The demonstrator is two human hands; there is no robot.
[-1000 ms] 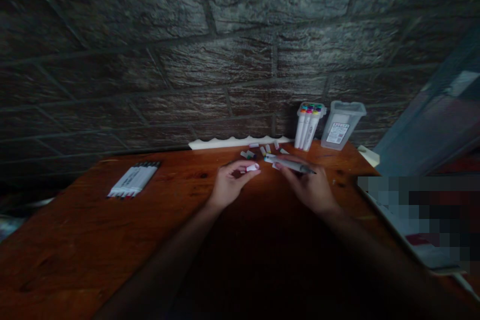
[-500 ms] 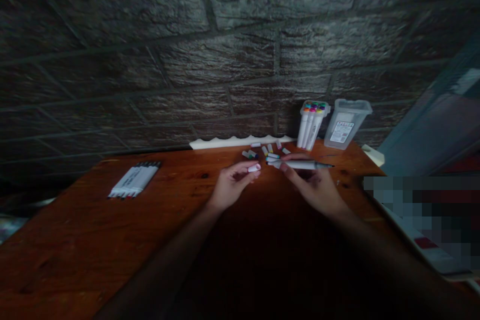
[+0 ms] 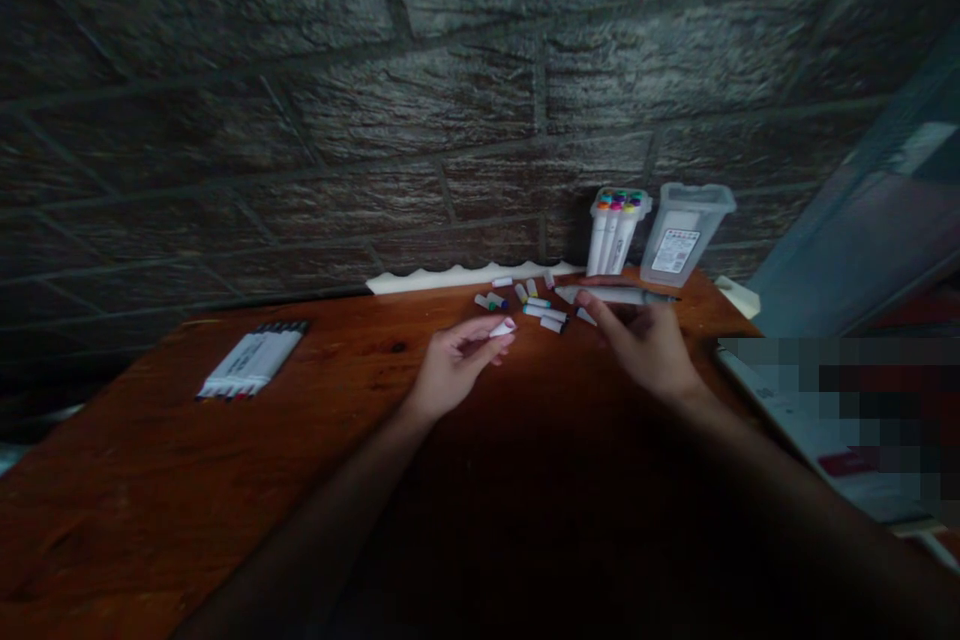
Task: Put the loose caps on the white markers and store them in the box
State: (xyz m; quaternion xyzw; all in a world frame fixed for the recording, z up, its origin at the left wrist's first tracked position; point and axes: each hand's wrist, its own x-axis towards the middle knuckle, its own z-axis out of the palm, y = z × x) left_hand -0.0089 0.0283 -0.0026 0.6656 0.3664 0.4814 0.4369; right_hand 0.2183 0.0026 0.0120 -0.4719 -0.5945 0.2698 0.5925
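Between the thumb and fingers of my left hand [image 3: 463, 358] is a small white marker cap [image 3: 502, 328]. My right hand [image 3: 651, 340], further right, grips a white marker [image 3: 622, 294] held roughly level, its dark tip pointing right. Several loose marker caps [image 3: 545, 313], white with coloured ends, lie scattered on the table between and beyond my hands. One more cap [image 3: 586, 317] lies right by my right fingertips, partly hidden by them.
A clear holder of upright markers [image 3: 613, 235] stands at the back right, beside a clear plastic container [image 3: 684, 238] with a label. A flat pack of markers [image 3: 253, 360] lies at left on the wooden table [image 3: 135, 480]. A white wavy-edged strip [image 3: 450, 277] runs along the brick wall [image 3: 480, 100].
My right hand has moved away from my left and toward the back with the marker, uncovering more caps. My left hand still holds its cap. The whole view has shifted slightly.
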